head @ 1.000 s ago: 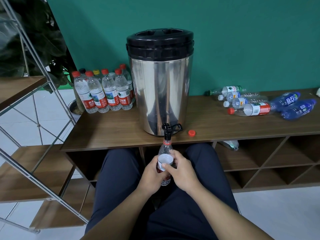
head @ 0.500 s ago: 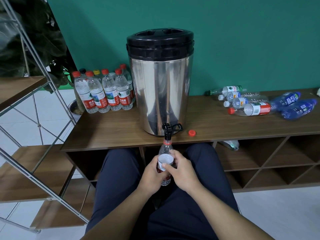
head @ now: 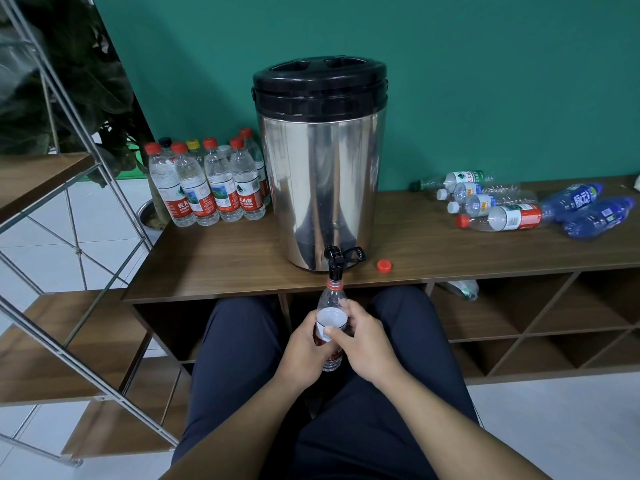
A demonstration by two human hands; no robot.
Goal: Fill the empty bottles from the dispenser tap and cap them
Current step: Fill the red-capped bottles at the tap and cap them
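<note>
While the steel dispenser (head: 320,168) sits at the front edge of the wooden shelf top (head: 242,258), both hands are wrapped round a clear plastic bottle (head: 331,306) held upright right under the black tap (head: 335,261), neck pretty much touching the spout. Left hand (head: 304,355) grips the lower part from the left, right hand (head: 363,344) curls round the label from the right, thumb across the front. The bottle's between the person's knees, just below the shelf edge. A loose red cap (head: 384,266) lies just right of the tap. Capped bottles (head: 207,185) stand left of the dispenser, and empties (head: 519,206) lie on their sides well off to the right.
</note>
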